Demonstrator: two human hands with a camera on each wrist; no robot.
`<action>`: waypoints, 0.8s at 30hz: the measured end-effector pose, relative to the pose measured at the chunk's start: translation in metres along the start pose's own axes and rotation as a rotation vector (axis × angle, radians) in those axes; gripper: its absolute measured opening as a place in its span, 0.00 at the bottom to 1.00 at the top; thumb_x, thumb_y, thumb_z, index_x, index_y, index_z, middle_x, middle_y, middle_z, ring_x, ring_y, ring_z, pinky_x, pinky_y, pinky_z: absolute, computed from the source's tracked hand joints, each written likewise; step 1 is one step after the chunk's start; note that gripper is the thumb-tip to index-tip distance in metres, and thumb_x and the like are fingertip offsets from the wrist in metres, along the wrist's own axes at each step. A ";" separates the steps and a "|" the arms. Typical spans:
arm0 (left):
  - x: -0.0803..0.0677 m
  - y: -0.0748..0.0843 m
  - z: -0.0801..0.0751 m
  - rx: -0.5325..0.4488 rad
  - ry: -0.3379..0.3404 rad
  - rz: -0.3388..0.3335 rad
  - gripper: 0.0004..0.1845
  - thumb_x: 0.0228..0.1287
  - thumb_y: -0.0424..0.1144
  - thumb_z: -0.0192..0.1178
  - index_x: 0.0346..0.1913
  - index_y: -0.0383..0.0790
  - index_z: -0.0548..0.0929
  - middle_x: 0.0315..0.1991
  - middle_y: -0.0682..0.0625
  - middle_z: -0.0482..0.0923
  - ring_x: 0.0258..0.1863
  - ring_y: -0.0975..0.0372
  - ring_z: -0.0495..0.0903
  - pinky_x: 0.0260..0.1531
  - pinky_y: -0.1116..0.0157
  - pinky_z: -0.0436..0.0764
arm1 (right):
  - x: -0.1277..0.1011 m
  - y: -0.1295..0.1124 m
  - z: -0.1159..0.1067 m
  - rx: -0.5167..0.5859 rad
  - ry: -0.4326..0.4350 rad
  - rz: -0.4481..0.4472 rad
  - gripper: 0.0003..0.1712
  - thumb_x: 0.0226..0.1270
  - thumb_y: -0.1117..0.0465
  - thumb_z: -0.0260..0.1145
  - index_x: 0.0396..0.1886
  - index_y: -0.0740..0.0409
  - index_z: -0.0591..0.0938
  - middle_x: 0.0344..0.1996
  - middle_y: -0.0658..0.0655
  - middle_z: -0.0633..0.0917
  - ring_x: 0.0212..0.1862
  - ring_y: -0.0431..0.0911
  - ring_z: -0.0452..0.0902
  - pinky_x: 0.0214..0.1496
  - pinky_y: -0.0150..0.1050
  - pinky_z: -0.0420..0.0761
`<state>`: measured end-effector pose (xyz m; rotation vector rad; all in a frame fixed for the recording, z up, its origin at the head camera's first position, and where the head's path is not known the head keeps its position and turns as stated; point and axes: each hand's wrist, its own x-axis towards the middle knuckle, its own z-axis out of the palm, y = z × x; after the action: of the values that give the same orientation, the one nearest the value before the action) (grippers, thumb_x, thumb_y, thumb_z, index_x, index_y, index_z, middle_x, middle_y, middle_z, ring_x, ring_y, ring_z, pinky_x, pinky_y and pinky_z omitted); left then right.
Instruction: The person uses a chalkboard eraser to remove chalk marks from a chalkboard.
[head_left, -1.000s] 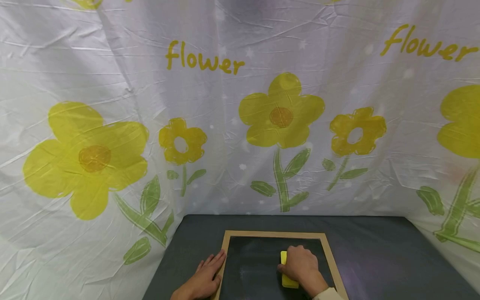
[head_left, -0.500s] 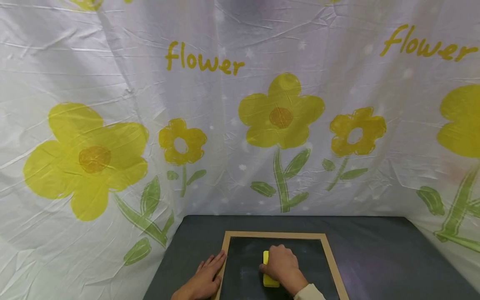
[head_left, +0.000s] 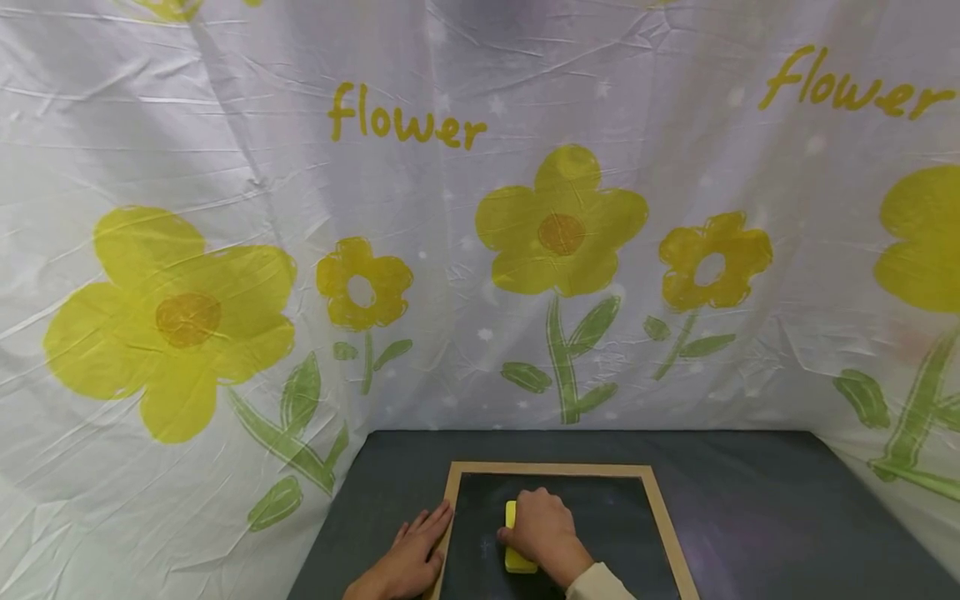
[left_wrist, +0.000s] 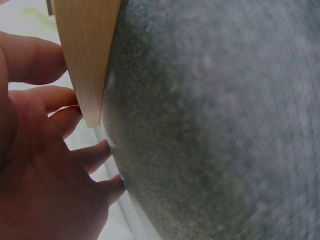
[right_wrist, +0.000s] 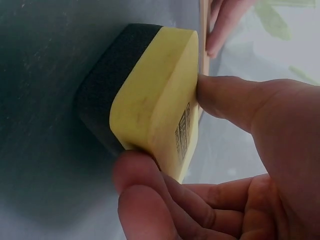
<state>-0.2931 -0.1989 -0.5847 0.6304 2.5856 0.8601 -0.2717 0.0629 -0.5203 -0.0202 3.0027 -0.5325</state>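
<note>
A blackboard (head_left: 607,542) in a light wooden frame (head_left: 551,468) lies on a dark grey table. On its dark surface, left of the middle, sits a yellow eraser (head_left: 520,562). My right hand (head_left: 546,529) grips this eraser between thumb and fingers; in the right wrist view the eraser (right_wrist: 150,95) shows a black felt underside against the board. Along the board's left edge rests my left hand (head_left: 408,554), its fingers extended. The left wrist view shows the thumb and some fingers of the left hand (left_wrist: 50,165) touching the wooden frame (left_wrist: 90,60), the others on the table cloth.
The grey table (head_left: 757,517) stretches out on both sides of the board. Behind it hangs a white curtain (head_left: 442,333) printed with yellow flowers and the word "flower". Faint pale marks (head_left: 486,546) show on the board left of the eraser.
My right hand has slid the eraser leftward across the board, from its right part to left of the middle. The left hand has stayed at the frame.
</note>
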 end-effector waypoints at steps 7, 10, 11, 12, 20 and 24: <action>0.000 -0.001 -0.001 -0.003 -0.005 0.000 0.36 0.82 0.38 0.55 0.88 0.39 0.60 0.90 0.39 0.52 0.85 0.27 0.49 0.76 0.20 0.45 | 0.003 -0.007 0.004 -0.002 -0.007 -0.020 0.30 0.62 0.41 0.84 0.45 0.62 0.89 0.33 0.59 0.83 0.35 0.54 0.83 0.41 0.55 0.89; 0.001 -0.002 0.000 0.002 -0.005 0.009 0.36 0.82 0.37 0.55 0.88 0.39 0.60 0.89 0.38 0.52 0.85 0.26 0.49 0.75 0.20 0.45 | 0.004 -0.009 0.005 -0.009 -0.002 -0.026 0.31 0.61 0.40 0.84 0.46 0.62 0.89 0.33 0.58 0.83 0.35 0.53 0.83 0.41 0.55 0.89; 0.001 -0.002 0.001 0.004 -0.004 0.011 0.36 0.82 0.37 0.55 0.88 0.39 0.61 0.89 0.38 0.52 0.85 0.26 0.49 0.75 0.20 0.45 | 0.004 -0.009 0.005 -0.010 0.001 -0.027 0.31 0.61 0.40 0.84 0.46 0.62 0.89 0.33 0.58 0.83 0.34 0.53 0.83 0.41 0.54 0.89; 0.001 -0.002 0.000 0.004 -0.002 0.011 0.36 0.82 0.38 0.55 0.88 0.39 0.60 0.89 0.38 0.52 0.85 0.26 0.49 0.75 0.20 0.45 | 0.004 -0.009 0.006 -0.011 0.004 -0.029 0.31 0.61 0.40 0.84 0.45 0.62 0.89 0.32 0.58 0.83 0.34 0.53 0.83 0.41 0.54 0.89; 0.000 0.001 0.000 0.002 0.000 0.007 0.36 0.82 0.37 0.56 0.88 0.39 0.61 0.89 0.38 0.53 0.85 0.26 0.49 0.74 0.19 0.45 | 0.005 -0.007 0.008 -0.007 0.010 -0.034 0.30 0.61 0.39 0.84 0.43 0.61 0.89 0.30 0.57 0.83 0.32 0.52 0.83 0.38 0.53 0.89; 0.000 0.002 0.000 -0.005 -0.004 0.006 0.36 0.82 0.37 0.55 0.88 0.39 0.61 0.89 0.38 0.53 0.85 0.26 0.49 0.74 0.19 0.45 | 0.004 -0.006 0.007 -0.005 0.013 -0.032 0.30 0.61 0.39 0.84 0.43 0.61 0.89 0.30 0.57 0.82 0.31 0.52 0.82 0.37 0.52 0.89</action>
<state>-0.2929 -0.1974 -0.5835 0.6386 2.5789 0.8663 -0.2754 0.0550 -0.5248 -0.0655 3.0216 -0.5297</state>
